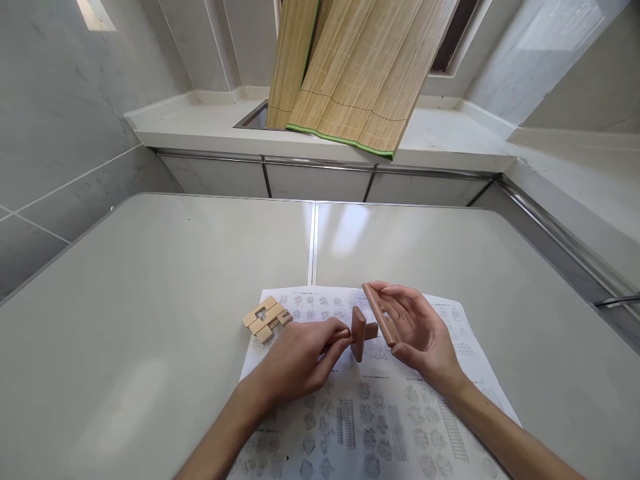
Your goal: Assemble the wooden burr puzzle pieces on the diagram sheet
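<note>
- When judged by looks alone, probably light, stiff wood: brown plank up in the right hand, just beside the crossed brown pieces, both over the printed sheet.
- Right fingers clamped on the plank, thumb at the near end, fingertips at the far end.
- Left hand with thumb and forefinger pinched tight on a wooden stick next to the crossed pieces. Mostly hidden by the fingers, so can't really tell its full shape.
- Likely smooth and a touch slippery, but no worry about crushing. Thin edges and notch corners maybe chippable if dropped.
- Best to grab the plank by its ends, clear of the notched middle; steady the crossed pieces by the stick.
- Readable stuff: a dark "3" on the pale block cluster at the sheet's left edge. Rows of tiny diagrams and text on the sheet, way too small to read. No brand spotted.
</note>
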A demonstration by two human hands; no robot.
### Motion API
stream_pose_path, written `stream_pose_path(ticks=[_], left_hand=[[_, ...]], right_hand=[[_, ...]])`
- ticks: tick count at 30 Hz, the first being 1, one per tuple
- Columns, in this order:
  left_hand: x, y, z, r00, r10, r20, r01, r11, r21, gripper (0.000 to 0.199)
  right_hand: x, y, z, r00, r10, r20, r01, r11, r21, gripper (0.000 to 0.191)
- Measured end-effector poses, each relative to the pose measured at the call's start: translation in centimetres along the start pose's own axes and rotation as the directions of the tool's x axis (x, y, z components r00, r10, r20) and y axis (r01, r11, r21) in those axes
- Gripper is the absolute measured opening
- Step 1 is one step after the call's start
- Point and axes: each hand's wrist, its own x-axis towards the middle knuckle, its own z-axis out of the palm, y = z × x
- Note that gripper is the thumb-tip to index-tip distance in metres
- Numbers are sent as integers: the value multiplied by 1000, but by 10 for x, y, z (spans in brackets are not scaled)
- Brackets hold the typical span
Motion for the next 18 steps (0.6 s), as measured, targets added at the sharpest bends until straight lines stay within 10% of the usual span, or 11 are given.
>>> stream_pose_path(ticks=[18], left_hand=[[-1,-9,8,985,172,-32,-167,980,109,15]], right_hand=[[-2,-2,2,988,-13,151,15,1000,-8,73]])
